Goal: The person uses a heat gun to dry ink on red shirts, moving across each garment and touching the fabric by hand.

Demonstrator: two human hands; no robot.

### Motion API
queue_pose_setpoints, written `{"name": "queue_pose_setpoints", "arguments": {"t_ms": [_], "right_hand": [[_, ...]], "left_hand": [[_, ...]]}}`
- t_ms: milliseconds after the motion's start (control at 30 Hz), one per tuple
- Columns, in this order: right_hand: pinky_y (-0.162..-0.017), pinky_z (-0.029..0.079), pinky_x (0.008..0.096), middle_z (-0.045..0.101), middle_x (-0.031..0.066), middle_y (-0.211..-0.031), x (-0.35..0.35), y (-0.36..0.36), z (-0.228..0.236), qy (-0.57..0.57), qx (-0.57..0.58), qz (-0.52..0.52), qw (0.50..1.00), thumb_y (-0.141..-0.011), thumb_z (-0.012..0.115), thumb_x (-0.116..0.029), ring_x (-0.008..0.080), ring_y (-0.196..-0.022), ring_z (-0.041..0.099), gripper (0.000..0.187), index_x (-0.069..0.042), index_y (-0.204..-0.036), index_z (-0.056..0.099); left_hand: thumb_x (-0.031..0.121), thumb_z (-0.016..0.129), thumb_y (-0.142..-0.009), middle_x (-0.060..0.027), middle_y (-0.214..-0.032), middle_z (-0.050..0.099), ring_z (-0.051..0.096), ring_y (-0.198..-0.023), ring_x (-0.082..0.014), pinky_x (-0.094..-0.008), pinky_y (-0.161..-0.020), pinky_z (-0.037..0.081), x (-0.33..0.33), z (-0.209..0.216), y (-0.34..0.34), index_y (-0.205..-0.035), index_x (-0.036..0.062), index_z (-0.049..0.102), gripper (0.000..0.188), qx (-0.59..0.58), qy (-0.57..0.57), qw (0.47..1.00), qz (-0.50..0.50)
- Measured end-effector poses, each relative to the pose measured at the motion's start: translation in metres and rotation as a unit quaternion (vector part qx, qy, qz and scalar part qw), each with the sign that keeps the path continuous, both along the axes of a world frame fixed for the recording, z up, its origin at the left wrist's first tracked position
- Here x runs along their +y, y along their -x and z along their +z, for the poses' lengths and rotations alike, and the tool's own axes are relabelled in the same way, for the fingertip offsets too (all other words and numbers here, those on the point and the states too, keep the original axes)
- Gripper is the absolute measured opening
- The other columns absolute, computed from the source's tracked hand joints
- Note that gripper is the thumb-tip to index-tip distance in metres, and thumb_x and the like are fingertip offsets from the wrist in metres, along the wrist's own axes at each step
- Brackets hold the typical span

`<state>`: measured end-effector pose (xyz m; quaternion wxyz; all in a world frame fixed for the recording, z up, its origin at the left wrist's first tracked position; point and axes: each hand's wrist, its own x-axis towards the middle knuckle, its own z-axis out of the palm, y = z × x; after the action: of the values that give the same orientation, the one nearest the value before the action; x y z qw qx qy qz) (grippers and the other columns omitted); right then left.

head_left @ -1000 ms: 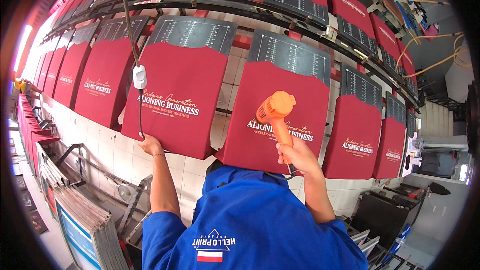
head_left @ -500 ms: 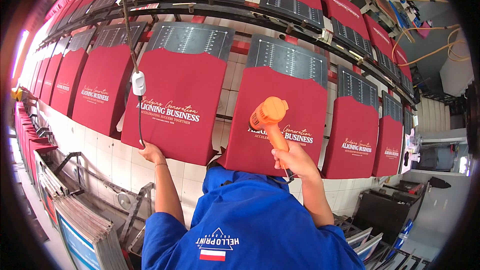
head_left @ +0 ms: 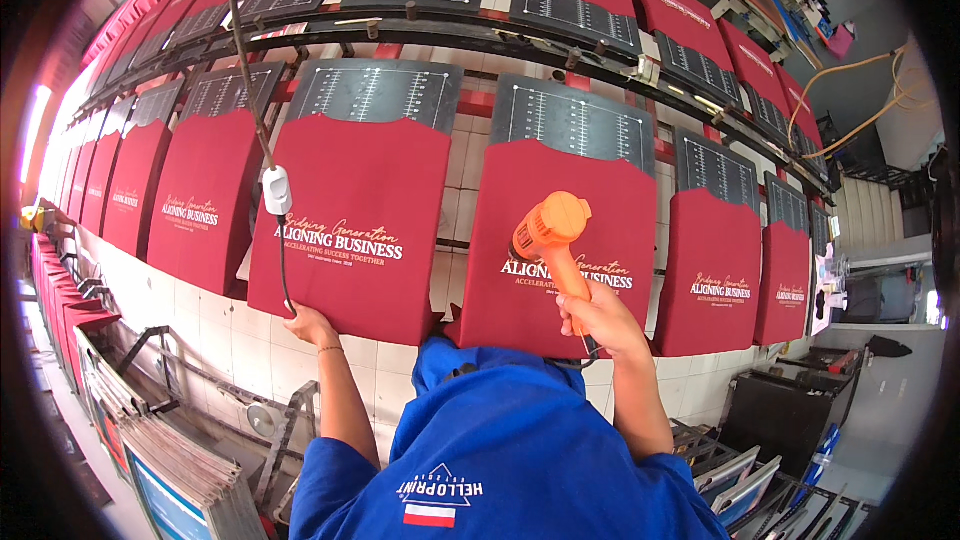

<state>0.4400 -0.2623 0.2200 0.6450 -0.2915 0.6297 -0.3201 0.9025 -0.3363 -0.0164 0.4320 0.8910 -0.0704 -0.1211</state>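
Observation:
My right hand [head_left: 608, 320] is wrapped round the handle of an orange hair dryer [head_left: 556, 223]. The dryer is above the white and gold print on a dark red shirt [head_left: 560, 290], which is stretched over a flat printing board. My left hand [head_left: 312, 326] is at the lower edge of the neighbouring red shirt [head_left: 345, 180], its fingers closed on a thin black cord [head_left: 284, 265]. That cord runs up to a white plug connector [head_left: 275, 190] on a hanging cable. Part of the left fingers is hard to make out.
More red printed shirts [head_left: 200, 180] lie on boards in long rows to both sides and across a dark metal rail [head_left: 400, 22]. Stacked screen frames [head_left: 190, 470] stand at lower left. A black cabinet [head_left: 775, 418] is at lower right, and yellow hoses [head_left: 850, 70] hang at upper right.
The dryer and my right hand have shifted slightly right over the print. My left hand keeps its place at the shirt edge with the cord; the whole view has moved a little.

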Motion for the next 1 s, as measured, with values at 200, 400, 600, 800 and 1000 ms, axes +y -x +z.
{"name": "queue_pose_setpoints", "arguments": {"t_ms": [200,400,600,800,1000], "right_hand": [[-0.056,0.050,0.0264,0.056,0.0022,-0.077,0.015,-0.003,-0.004,-0.002,0.024,0.019,1.000,-0.092,0.060,-0.015,0.0114,-0.060,0.059,0.017,-0.001,-0.099,0.055],[-0.054,0.050,0.0254,0.057,0.0034,-0.075,0.040,0.003,0.003,-0.018,-0.009,0.032,0.999,-0.092,0.061,-0.019,0.0110,-0.059,0.060,0.021,0.000,-0.095,0.055],[-0.053,0.049,0.0251,0.056,0.0026,-0.074,0.039,0.002,0.006,-0.026,-0.015,0.031,0.999,-0.092,0.061,-0.019,0.0109,-0.059,0.060,0.019,-0.001,-0.096,0.054],[-0.054,0.050,0.0247,0.055,0.0014,-0.074,0.038,0.002,0.004,-0.020,-0.017,0.041,0.999,-0.092,0.061,-0.018,0.0095,-0.059,0.059,0.020,-0.001,-0.098,0.054],[-0.054,0.050,0.0249,0.055,0.0011,-0.073,0.041,0.004,0.005,-0.024,0.000,0.035,0.999,-0.092,0.061,-0.017,0.0092,-0.059,0.059,0.019,-0.001,-0.098,0.054]], "left_hand": [[0.039,0.057,-0.096,-0.0304,-0.117,0.058,0.060,-0.106,-0.0410,-0.0451,-0.092,0.049,-0.002,-0.004,0.000,-0.117,-0.0128,0.052,0.056,0.004,-0.003,1.000,0.002],[0.040,0.057,-0.095,-0.0311,-0.117,0.058,0.061,-0.106,-0.0414,-0.0452,-0.092,0.049,0.000,-0.015,-0.008,-0.119,-0.0142,0.050,0.059,-0.010,-0.012,1.000,-0.007],[0.042,0.058,-0.094,-0.0315,-0.118,0.058,0.060,-0.106,-0.0418,-0.0458,-0.093,0.048,-0.001,-0.009,-0.004,-0.119,-0.0142,0.050,0.062,0.004,-0.004,1.000,-0.001],[0.043,0.058,-0.094,-0.0315,-0.116,0.059,0.060,-0.106,-0.0421,-0.0462,-0.093,0.049,-0.001,-0.012,-0.006,-0.118,-0.0140,0.051,0.062,-0.009,-0.017,1.000,0.000],[0.042,0.059,-0.094,-0.0316,-0.113,0.060,0.061,-0.104,-0.0424,-0.0472,-0.091,0.049,-0.001,-0.016,-0.008,-0.113,-0.0128,0.053,0.058,-0.025,-0.024,0.999,0.004]]}}
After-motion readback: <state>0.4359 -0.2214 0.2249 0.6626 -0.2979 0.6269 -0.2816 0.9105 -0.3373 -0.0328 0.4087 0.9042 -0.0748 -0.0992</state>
